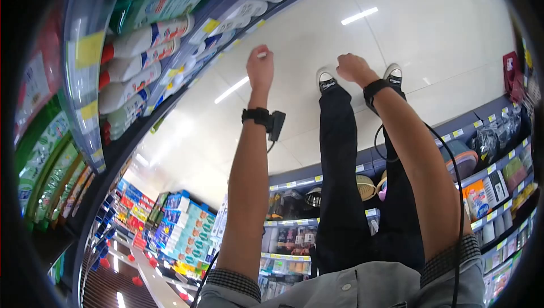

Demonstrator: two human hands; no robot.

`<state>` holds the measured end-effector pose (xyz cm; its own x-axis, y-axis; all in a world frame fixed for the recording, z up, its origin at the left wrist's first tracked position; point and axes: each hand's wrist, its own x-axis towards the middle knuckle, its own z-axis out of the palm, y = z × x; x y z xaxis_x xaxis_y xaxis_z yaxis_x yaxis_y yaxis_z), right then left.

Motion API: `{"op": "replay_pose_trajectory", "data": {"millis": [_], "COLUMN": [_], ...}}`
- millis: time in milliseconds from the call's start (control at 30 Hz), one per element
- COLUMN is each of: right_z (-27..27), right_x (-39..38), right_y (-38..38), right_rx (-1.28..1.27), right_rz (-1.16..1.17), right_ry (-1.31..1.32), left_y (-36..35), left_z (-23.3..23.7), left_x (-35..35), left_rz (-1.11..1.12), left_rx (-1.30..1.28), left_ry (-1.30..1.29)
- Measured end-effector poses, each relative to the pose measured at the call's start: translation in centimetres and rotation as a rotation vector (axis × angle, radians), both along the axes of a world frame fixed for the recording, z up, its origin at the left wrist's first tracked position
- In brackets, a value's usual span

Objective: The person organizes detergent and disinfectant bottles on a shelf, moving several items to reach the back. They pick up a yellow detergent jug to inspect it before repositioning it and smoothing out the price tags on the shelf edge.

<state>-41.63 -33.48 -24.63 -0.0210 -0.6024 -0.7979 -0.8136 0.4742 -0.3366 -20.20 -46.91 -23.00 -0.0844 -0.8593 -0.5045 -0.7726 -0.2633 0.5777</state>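
Both of my arms reach out over the pale tiled floor. My left hand is closed, its fingers curled round a small whitish thing too small to make out. A black strap with a small device sits on that wrist. Closed too is my right hand, above and between the two dark shoes; whatever it may hold is hidden. A black band circles the right wrist. Nearest to my left hand, a shelf of white bottles runs along the upper left. Neither hand touches the shelves.
White bottles with red caps and green packs fill shelves at the left. Low shelves with baskets and packaged goods curve across the bottom and right. Stacked teal packs stand at the lower left. A black cable hangs beside my right arm.
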Motion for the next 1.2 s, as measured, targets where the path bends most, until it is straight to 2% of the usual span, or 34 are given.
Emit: {"op": "replay_pose_trajectory", "data": {"millis": [167,233,367,433,500,567,633,700,833,867,900,967,1000,1033,1100,1167,1200], "right_z": [1.6,2.7,2.9,1.2,1.3,2.9,3.0,3.0,-0.8,-0.4,0.1,-1.0,-0.4,0.3,1.0,3.4,3.5], "right_x": [-4.1,-6.3,-10.7,-12.8,-15.2,-17.4,-19.3,-20.3,-19.9,-18.3,-17.3,-13.7,-12.0,-10.8,-8.2,-8.0,-8.0], "right_y": [1.1,1.7,5.1,8.4,10.4,12.8,14.8,14.3,11.6,9.8,7.0,2.0,-0.6,-3.3,-8.2,-12.1,-13.0], "right_rx": [-0.063,-0.046,-0.045,-0.081,-0.122,-0.011,-0.02,-0.041,-0.108,-0.138,-0.185,-0.38,-0.533,-0.686,-0.82,-0.597,-0.59], "right_rz": [-0.121,-0.157,-0.248,-0.314,-0.38,-0.387,-0.452,-0.528,-0.739,-0.764,-0.792,-0.83,-0.833,-0.826,-0.935,-1.04,-1.039], "right_ry": [-0.044,-0.088,-0.07,-0.06,-0.029,-0.029,-0.034,-0.041,-0.103,-0.142,-0.172,-0.279,-0.343,-0.397,-0.441,-0.404,-0.406], "left_y": [3.7,3.7,2.4,1.1,-0.5,-1.7,-1.7,-2.4,-3.2,-3.5,-4.2,-5.3,-5.4,-6.1,-7.2,-7.5,-7.6], "left_z": [1.0,2.5,3.0,3.2,3.4,4.3,4.3,3.9,3.9,4.9,4.4,3.4,3.1,3.1,3.6,4.1,4.0], "left_x": [-7.3,-10.7,-16.1,-18.0,-20.5,-23.0,-23.8,-24.2,-24.0,-24.6,-24.3,-23.7,-23.5,-23.7,-24.1,-24.3,-24.1], "left_rz": [-0.152,-0.202,-0.371,-0.43,-0.309,-0.267,-0.219,-0.419,-0.547,-0.503,-0.521,-0.565,-0.579,-0.586,-0.503,-0.502,-0.501], "left_rx": [0.14,0.17,-0.02,-0.115,-0.22,-0.253,-0.273,-0.412,-0.428,-0.307,-0.311,-0.366,-0.539,-0.535,-0.266,-0.24,-0.223], "left_ry": [0.104,0.043,-0.014,-0.038,0.058,0.119,0.156,0.011,-0.141,-0.151,-0.164,-0.206,-0.22,-0.218,-0.314,-0.255,-0.19]}}
